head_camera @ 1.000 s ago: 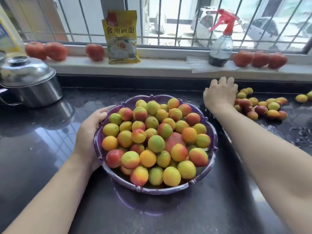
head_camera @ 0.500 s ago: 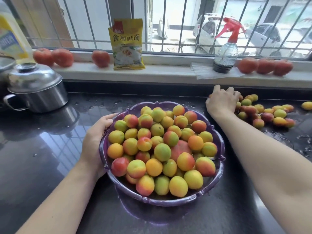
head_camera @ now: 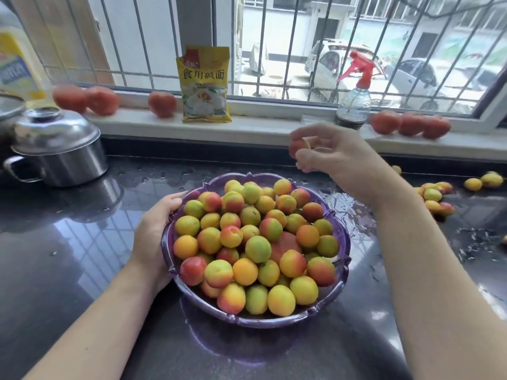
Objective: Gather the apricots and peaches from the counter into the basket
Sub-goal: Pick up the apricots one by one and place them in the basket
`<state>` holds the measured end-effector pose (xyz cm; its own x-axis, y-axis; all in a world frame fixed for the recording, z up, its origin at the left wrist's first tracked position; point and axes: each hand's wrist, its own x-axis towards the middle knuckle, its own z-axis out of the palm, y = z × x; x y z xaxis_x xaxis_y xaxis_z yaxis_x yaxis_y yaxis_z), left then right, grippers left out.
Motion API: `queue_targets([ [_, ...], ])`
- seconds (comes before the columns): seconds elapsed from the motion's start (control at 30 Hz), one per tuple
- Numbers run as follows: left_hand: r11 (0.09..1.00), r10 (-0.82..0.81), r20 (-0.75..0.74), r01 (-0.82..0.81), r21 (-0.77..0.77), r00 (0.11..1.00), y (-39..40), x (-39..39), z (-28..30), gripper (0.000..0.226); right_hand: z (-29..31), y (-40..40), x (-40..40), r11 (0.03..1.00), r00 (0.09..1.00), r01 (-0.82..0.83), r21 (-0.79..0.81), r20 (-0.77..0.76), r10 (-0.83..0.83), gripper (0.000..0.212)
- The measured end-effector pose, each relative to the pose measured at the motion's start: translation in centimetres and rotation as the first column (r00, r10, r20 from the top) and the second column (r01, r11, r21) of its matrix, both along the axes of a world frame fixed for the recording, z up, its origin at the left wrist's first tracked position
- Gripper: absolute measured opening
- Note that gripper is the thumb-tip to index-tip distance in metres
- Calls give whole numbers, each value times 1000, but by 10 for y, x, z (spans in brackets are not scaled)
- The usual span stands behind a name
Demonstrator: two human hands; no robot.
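Note:
A purple basket (head_camera: pixel 341 237) stands on the wet dark counter, heaped with several yellow, green and red apricots and peaches (head_camera: pixel 255 242). My left hand (head_camera: pixel 156 229) grips the basket's left rim. Above the basket's far right edge, my right hand (head_camera: pixel 329 154) hovers with its fingers closed around a small reddish fruit (head_camera: pixel 297 146); whether it holds more than one is hidden. Several loose apricots (head_camera: pixel 434 197) lie on the counter to the right, partly behind my right forearm.
A steel pot with a lid (head_camera: pixel 59 149) sits at the left. On the window sill stand a yellow packet (head_camera: pixel 204 83), a spray bottle (head_camera: pixel 355 100) and several tomatoes (head_camera: pixel 410 123). A yellow bottle (head_camera: pixel 16 69) is at the far left.
My right hand has left the fruit pile on the right, closed on a fruit, and risen leftward toward the basket. My left hand stays on the rim.

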<state>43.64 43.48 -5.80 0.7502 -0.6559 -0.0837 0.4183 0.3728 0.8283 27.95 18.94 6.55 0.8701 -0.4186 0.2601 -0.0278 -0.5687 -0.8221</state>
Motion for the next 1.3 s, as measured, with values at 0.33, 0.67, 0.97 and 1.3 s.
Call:
queue_targets([
  [0.33,999,35,3,-35,24,999,-2,2,-2,36,-24,13,21,939,989,-10,-343,-142,-42,29],
  [0.67,1000,18,19,-19,9,1000,-2,2,-2,36,-33,15,24,942,976,-30,-335,-212,-44,21],
  [0.97,999,36,41,-37,23,999,-1,5,-6,36,-33,19,25,933,966,-28,-360,-250,-67,22],
  [1.3,1000,17,13,-17,13,1000,-3,2,-1,35,-24,10,18,956,985,83,-281,-123,-122,13],
])
